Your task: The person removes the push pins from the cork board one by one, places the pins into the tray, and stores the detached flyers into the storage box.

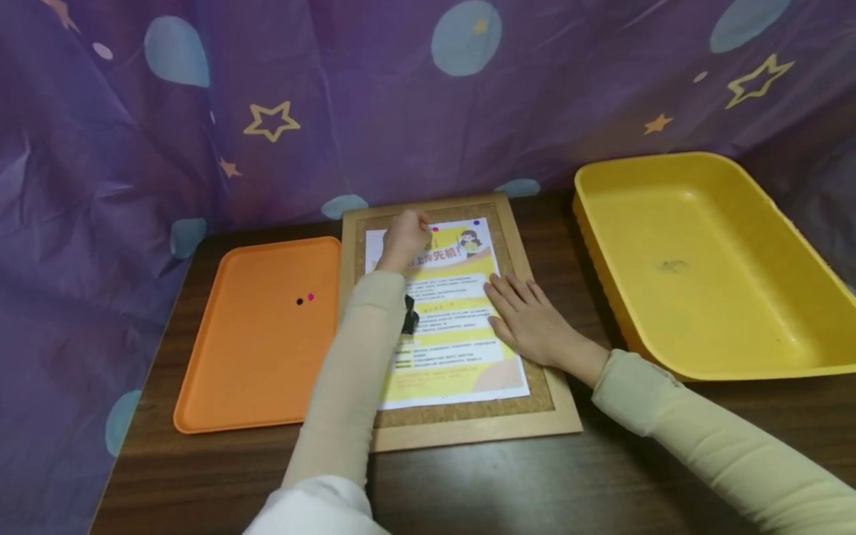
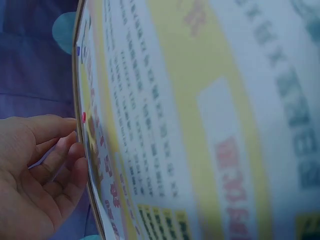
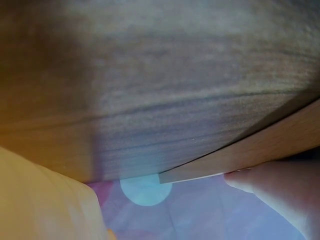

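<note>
A wood-framed cork board point(image 1: 535, 427) lies on the table with a yellow and white poster point(image 1: 449, 327) on it. A red pushpin point(image 1: 435, 229) sits at the poster's top edge and a blue pushpin point(image 1: 476, 222) at its top right corner. My left hand point(image 1: 403, 239) is at the top of the poster, fingers loosely curled. In the left wrist view its thumb tip point(image 2: 67, 122) reaches the red pushpin point(image 2: 83, 117) without closing round it. My right hand point(image 1: 528, 321) lies flat on the poster's right side, fingers straight.
An orange tray point(image 1: 234, 371) lies left of the board with a black pin point(image 1: 299, 301) and a pink pin point(image 1: 310, 297) on it. A large yellow bin point(image 1: 789, 364) stands at the right. A purple star-patterned sheet point(image 1: 334, 96) hangs behind.
</note>
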The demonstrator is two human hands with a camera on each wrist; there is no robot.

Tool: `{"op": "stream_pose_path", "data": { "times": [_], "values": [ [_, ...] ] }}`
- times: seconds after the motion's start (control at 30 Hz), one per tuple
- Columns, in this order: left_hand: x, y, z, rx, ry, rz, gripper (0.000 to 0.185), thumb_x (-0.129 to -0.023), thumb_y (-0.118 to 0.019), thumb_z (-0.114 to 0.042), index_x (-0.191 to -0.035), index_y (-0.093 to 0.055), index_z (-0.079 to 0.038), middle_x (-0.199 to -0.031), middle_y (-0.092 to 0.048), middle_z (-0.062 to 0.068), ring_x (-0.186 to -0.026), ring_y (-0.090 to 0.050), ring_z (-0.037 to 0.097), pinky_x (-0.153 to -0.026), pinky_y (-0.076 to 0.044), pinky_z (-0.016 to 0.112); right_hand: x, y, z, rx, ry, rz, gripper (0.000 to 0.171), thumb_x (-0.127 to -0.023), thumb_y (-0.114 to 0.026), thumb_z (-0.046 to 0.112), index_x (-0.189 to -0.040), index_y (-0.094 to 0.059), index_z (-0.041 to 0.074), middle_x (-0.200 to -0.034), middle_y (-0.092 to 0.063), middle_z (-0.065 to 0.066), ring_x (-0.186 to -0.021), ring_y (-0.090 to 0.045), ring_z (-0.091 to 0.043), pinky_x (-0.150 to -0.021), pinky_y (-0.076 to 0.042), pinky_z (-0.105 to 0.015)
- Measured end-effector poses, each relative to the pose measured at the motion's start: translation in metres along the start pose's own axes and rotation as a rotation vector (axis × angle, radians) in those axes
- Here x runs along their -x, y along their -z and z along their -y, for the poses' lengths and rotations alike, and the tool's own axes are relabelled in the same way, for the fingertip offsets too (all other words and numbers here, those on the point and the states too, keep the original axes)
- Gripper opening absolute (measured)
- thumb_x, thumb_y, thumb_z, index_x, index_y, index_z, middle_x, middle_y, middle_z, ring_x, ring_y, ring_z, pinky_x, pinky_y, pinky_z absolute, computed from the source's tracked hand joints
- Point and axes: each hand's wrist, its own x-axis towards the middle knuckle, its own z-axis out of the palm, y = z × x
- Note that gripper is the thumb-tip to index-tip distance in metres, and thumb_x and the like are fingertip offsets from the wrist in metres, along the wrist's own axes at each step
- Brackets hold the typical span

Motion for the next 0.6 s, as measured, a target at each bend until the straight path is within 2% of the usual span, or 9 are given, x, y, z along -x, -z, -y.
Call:
{"op": "stream_pose_path", "data": {
  "times": [0.23, 0.6],
  "values": [
    [-0.0028, -0.0058, -0.0004, -0.068, -0.032, 0.014, 0.034, -0.089, -0.059, -0.008, -0.122, -0.064, -0.014, -0.118, -0.066, 0.002, -0.111, -0.061, 0.019, -0.09, -0.05, 0.036, 0.0002, 0.0034, 0.0008, -0.015, -0.004, 0.025, 0.059, -0.103, -0.035, 0.032, -0.153, -0.018, 0.006, -0.161, -0.013, -0.014, -0.148, -0.011, -0.037, -0.119, -0.008, -0.057],
    [-0.0072, -0.0106, 0.0029, -0.02, -0.072, 0.064, 0.036, -0.091, -0.056, -0.009, -0.127, -0.06, -0.011, -0.125, -0.061, 0.007, -0.114, -0.058, 0.022, -0.094, -0.048, 0.036, 0.0008, 0.0038, 0.0019, -0.012, -0.002, 0.025, 0.058, -0.103, -0.034, 0.032, -0.153, -0.018, 0.005, -0.161, -0.012, -0.015, -0.148, -0.01, -0.038, -0.119, -0.007, -0.058]
  ]
}}
